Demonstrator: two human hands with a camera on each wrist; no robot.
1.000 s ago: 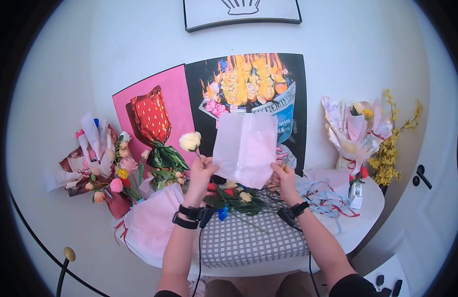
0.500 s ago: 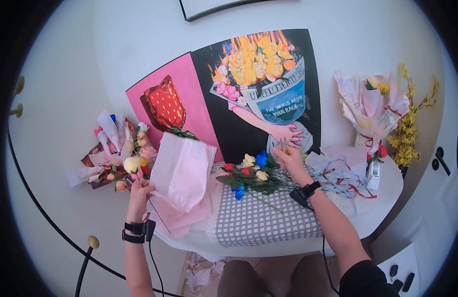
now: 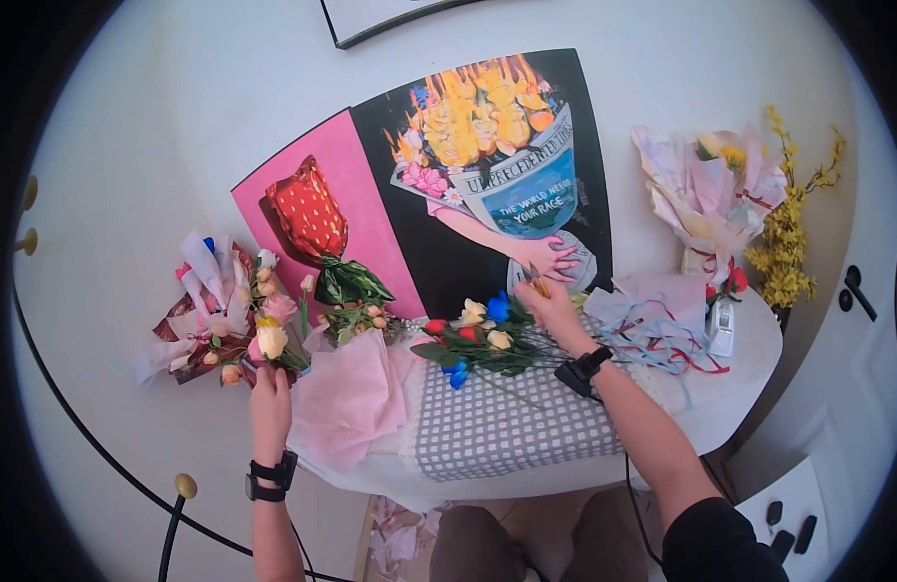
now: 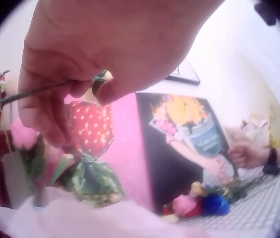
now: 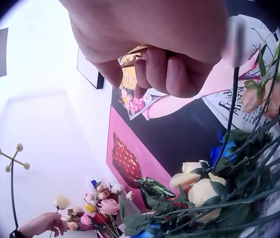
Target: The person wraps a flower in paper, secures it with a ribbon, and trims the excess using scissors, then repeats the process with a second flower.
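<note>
My left hand (image 3: pixel 270 398) pinches the thin stem of a cream rose (image 3: pixel 271 339) in front of the bouquet on the left; the left wrist view shows the stem (image 4: pixel 28 93) between thumb and fingers. Pink wrapping paper (image 3: pixel 347 398) lies on the table beside this hand. Curled fingers of my right hand (image 3: pixel 553 312) hold a small gold-coloured pointed tool (image 3: pixel 538 281), mostly hidden in the palm; its kind I cannot tell. Below that hand, loose stemmed flowers (image 3: pixel 473 344), red, cream and blue, lie on a grey checked cloth (image 3: pixel 512 427).
At the left stand wrapped bouquets (image 3: pixel 201 301). Tangled blue and red ribbons (image 3: pixel 652 335) lie to the right, near a white stapler-like object (image 3: pixel 722 328). Behind rises another wrapped bouquet (image 3: pixel 710 199) with yellow blossoms (image 3: pixel 783 262). Two pictures (image 3: pixel 497 184) lean on the wall.
The pink sheet, held up between both hands at first, went left with the left hand and now lies on the table. The left hand has carried the cream rose left; the right keeps its tool.
</note>
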